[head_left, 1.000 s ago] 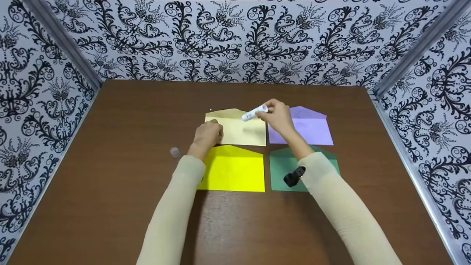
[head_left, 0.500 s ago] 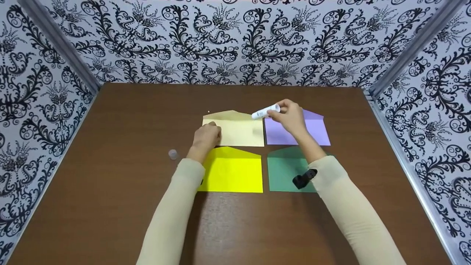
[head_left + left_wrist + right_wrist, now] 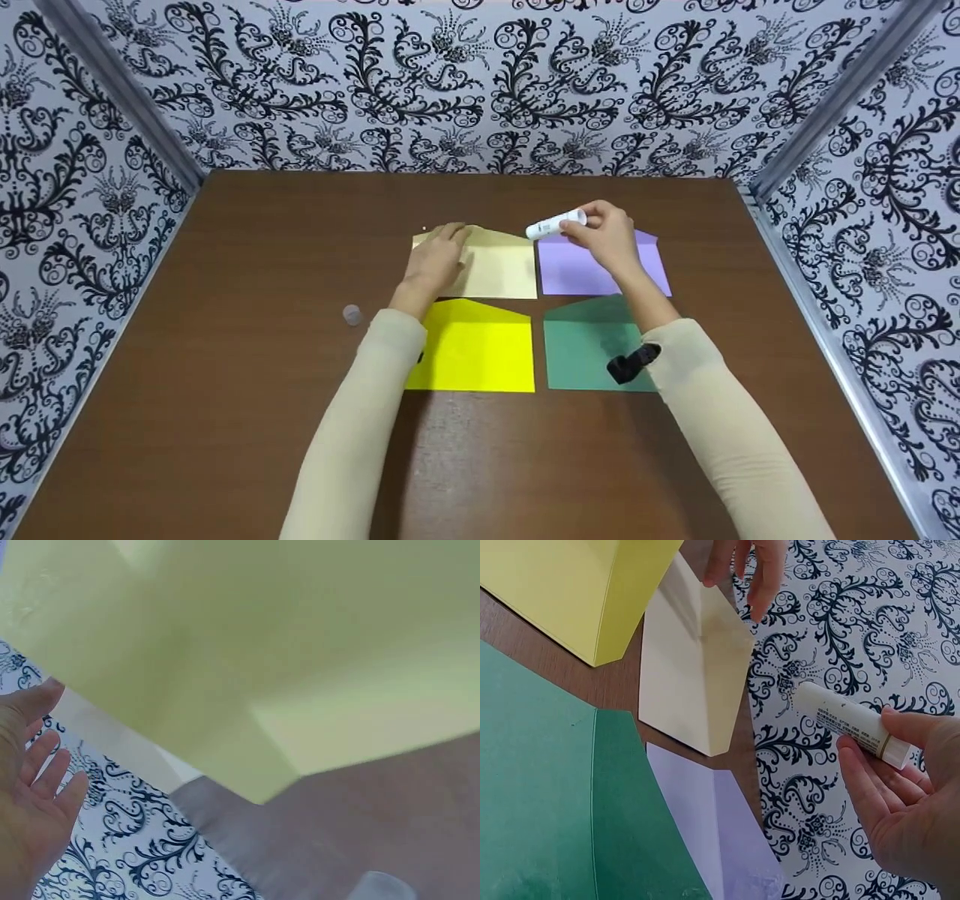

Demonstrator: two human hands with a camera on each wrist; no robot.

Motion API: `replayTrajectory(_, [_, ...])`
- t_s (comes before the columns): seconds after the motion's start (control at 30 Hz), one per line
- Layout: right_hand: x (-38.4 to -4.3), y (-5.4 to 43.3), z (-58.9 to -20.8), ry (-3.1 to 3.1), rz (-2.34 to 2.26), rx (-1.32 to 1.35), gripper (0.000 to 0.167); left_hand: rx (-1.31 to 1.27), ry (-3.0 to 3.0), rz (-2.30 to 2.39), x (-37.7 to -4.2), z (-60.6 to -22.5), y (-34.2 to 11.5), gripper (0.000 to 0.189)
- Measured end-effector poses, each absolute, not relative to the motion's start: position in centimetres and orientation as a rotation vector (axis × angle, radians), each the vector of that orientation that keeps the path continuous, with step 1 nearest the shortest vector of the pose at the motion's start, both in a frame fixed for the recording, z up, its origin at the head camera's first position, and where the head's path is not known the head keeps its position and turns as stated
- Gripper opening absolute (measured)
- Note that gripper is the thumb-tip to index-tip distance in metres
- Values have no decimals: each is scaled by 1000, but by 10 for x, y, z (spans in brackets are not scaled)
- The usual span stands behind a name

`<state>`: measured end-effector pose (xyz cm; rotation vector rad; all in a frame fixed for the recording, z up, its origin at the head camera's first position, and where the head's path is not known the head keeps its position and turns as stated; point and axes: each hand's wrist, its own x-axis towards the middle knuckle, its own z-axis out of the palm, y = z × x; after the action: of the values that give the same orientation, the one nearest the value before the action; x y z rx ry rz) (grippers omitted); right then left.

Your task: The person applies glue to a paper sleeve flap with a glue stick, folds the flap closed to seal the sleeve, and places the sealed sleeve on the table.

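Note:
My right hand (image 3: 611,238) pinches a white glue stick (image 3: 556,224) between thumb and fingers, above the gap between the cream and lilac envelopes. In the right wrist view the glue stick (image 3: 845,718) shows small print and a thin gold ring. My left hand (image 3: 436,261) lies over the left part of the cream envelope (image 3: 501,274), fingers reaching to its raised flap. Seen from the left wrist, the fingers of that hand (image 3: 34,799) are loosely spread with nothing between them. The lilac envelope (image 3: 571,271) lies partly behind my right hand.
Nearer me lie a yellow envelope (image 3: 480,354) and a green envelope (image 3: 581,349), flaps pointing away. A small clear cap (image 3: 352,315) stands on the brown table (image 3: 225,375) at left. Patterned walls enclose the back and sides.
My right hand has moved right with the glue stick, off the cream envelope. The left hand has uncurled and slid forward toward the cream envelope's flap.

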<state>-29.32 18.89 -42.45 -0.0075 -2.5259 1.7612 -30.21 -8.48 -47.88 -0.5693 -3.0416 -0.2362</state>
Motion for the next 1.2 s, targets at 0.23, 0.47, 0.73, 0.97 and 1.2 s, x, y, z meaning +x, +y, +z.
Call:
replayTrajectory(0.23, [-290, 196, -420, -2523, 1770, -43, 36, -661, -3134, -208, -308, -471, -73, 88])
replayTrajectory(0.47, [-288, 203, -417, -2504, 1789, -67, 38, -693, -3187, -103, -309, -477, -72, 107])
replayTrajectory(0.73, [-286, 209, -417, -2486, 1783, -55, 36, -671, -3234, -56, -310, -486, -68, 103])
replayTrajectory(0.97, [-286, 209, -420, -2464, 1821, -53, 33, -679, -3210, 20, -309, -487, -67, 99])
replayTrajectory(1.2, [-284, 212, -420, -2500, 1777, -83, 36, -742, -3186, 29, -304, -486, -68, 70])
